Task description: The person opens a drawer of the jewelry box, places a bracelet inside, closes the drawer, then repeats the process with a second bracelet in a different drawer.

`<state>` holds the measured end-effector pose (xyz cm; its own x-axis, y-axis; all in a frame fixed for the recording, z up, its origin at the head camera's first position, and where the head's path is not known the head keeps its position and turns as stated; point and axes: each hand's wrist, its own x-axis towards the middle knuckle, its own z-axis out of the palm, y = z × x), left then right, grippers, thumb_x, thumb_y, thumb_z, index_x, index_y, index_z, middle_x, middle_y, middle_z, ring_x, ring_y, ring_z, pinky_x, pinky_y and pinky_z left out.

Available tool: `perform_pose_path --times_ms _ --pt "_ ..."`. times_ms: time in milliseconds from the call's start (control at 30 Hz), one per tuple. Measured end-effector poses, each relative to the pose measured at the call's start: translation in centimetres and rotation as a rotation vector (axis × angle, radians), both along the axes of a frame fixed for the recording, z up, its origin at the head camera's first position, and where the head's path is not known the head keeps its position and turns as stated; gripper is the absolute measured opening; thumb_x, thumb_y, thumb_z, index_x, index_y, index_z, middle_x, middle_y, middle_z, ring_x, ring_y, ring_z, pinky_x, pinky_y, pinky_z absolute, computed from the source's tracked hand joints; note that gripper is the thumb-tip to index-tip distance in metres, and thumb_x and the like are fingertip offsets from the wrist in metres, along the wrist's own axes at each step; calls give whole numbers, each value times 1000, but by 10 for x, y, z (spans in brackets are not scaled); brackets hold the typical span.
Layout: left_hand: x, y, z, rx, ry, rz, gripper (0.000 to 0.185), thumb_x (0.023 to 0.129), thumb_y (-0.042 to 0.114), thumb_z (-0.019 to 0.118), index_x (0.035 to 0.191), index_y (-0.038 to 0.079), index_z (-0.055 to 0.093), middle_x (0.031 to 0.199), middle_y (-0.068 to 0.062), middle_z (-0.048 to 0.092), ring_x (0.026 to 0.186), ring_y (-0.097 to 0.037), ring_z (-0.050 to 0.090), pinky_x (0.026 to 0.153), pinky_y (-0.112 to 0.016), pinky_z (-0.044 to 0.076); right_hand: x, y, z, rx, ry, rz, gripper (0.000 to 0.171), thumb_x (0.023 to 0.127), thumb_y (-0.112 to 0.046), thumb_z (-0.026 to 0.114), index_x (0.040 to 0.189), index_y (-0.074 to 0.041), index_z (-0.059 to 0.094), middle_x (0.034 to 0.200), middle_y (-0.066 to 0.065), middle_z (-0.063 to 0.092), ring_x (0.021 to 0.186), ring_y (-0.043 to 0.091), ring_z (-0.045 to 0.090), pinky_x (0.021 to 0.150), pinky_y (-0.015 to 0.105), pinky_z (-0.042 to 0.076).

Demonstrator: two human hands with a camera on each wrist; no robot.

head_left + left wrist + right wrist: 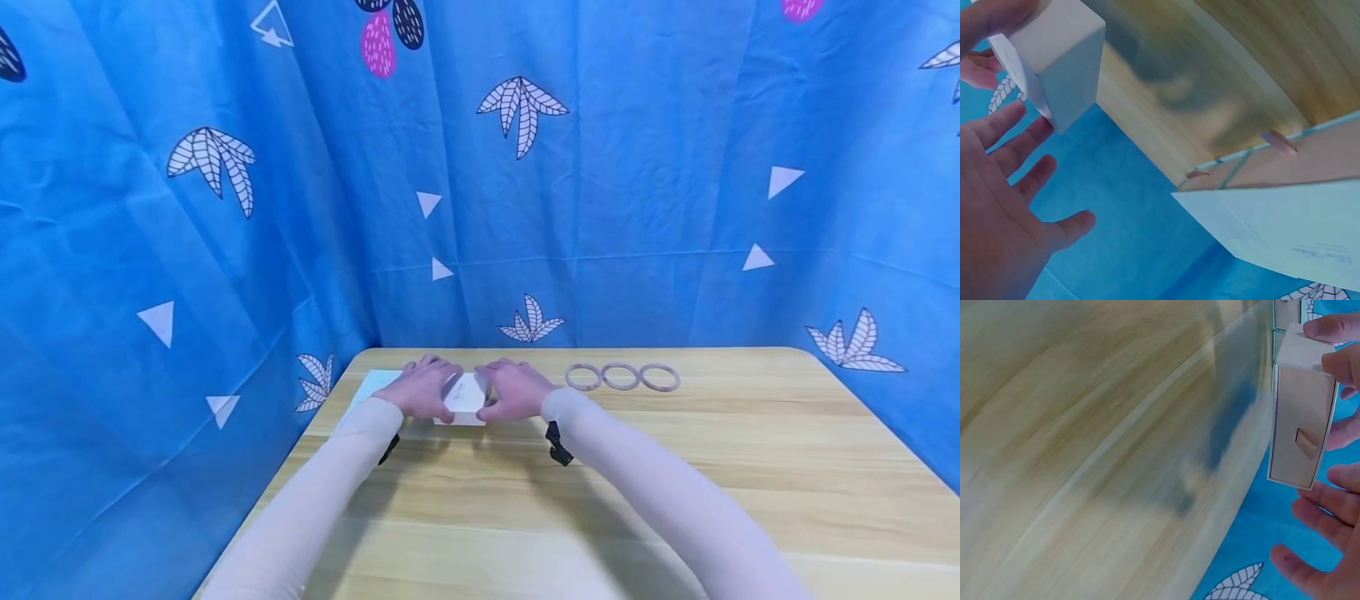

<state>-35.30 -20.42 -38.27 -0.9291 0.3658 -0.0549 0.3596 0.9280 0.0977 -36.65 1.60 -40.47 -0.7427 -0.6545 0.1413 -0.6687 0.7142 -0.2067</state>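
White box (pixel 467 398) between two hands at the far left of the wooden table (pixel 675 483).

We count one box, one flat white sheet (pixel 372 385) lying on the table just left of it, and three wooden rings (pixel 622 377) in a row to its right, near but apart from it. Our left hand (pixel 425 388) sits beside the box with fingers spread and straight; the left wrist view shows a gap between fingers and box. Our right hand (pixel 516 389) has a thumb and fingertips on the box's edges, seemingly holding it. Both hands cover much of the box from the head view. Blue patterned cloth (pixel 225 208) walls in the table.
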Motion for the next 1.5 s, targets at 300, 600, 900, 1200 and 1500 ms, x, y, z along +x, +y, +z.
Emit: perform_pose_path --times_ms 300,600,900,1200,1500 --pt "1 11 -3 -31 13 -43 86 72 49 83 147 23 50 150 -2 50 140 -26 35 117 -62 26 7 18 1 16 -20 -11 91 81 -59 71 154 -14 42 152 7 51 139 28 47 113 55 38" --pt "6 26 -1 -30 18 -62 88 72 54 81 149 27 48 151 2 48 140 -23 35 119 -59 25 11 37 2 3 -17 -3 91 81 -60 71 154 -13 42 154 8 49 142 30 44 113 51 41" --pt "9 44 -2 -19 44 -159 89 71 55 81 148 22 50 147 -2 51 138 -24 37 118 -62 24 17 61 -4 -12 29 22 88 81 -60 72 150 -10 48 149 9 54 137 28 50 110 47 44" --pt "15 65 -3 -46 64 -207 90 72 58 80 149 23 49 147 -1 51 139 -24 38 119 -62 23 27 85 -4 -8 30 -9 87 81 -58 73 150 -12 48 150 8 53 139 29 48 112 48 42" --pt "20 88 -7 -77 103 -230 89 73 59 80 147 22 50 140 -1 53 133 -22 41 115 -58 31 34 108 -6 -8 31 -27 86 81 -56 74 150 -12 48 151 9 52 139 33 48 111 53 42"
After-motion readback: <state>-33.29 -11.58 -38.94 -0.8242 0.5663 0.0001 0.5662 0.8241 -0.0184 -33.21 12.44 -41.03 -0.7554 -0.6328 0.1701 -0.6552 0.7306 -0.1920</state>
